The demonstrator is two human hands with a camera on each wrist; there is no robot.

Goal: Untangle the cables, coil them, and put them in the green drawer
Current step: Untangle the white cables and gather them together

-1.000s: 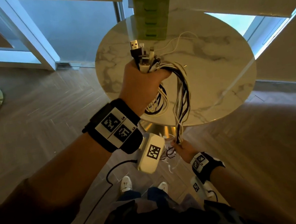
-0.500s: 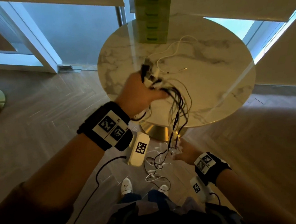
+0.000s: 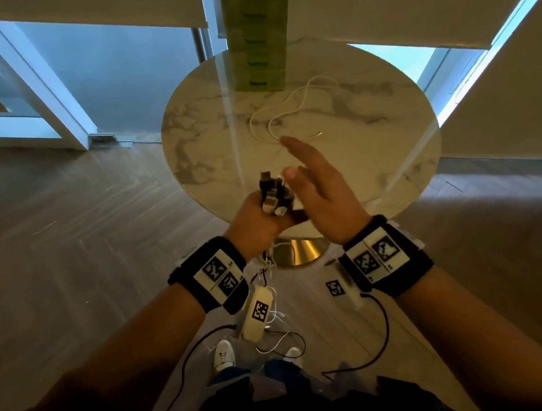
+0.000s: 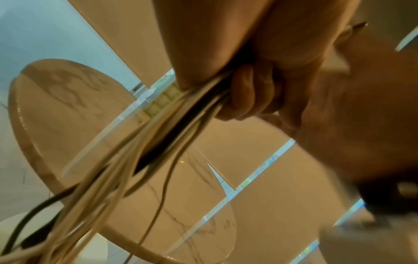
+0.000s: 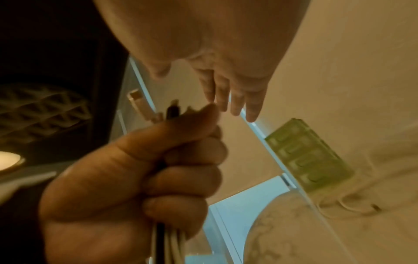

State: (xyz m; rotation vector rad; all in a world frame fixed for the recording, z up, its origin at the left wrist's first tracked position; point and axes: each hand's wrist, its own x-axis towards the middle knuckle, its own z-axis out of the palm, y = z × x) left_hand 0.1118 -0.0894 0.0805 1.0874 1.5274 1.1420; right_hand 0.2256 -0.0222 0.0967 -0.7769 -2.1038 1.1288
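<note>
Cables (image 3: 274, 201), black and white ones gathered into one bundle, sit in the fist of the left hand (image 3: 258, 221), just at the near edge of the round marble table (image 3: 373, 149). Their plug ends stick up out of the top of the fist; the right wrist view shows a white connector and a black one above the thumb. Below the hand the strands hang down in a loose sheaf (image 4: 144, 155) towards the floor, with thin white and dark loops lying near the person's white shoes (image 3: 224, 355).

Just to the right, the right hand (image 3: 320, 194) is flat and spread, its fingers (image 5: 235, 100) straight and holding nothing, the palm turned towards the plug ends and close beside them; whether it touches them cannot be told.

One more white cable (image 3: 287, 111) lies loose in curves on the tabletop, beyond both hands, its small metal tip pointing right. At the far edge of the table stands the green drawer unit (image 3: 258, 40), a tall stack of drawers, all of them closed.
</note>
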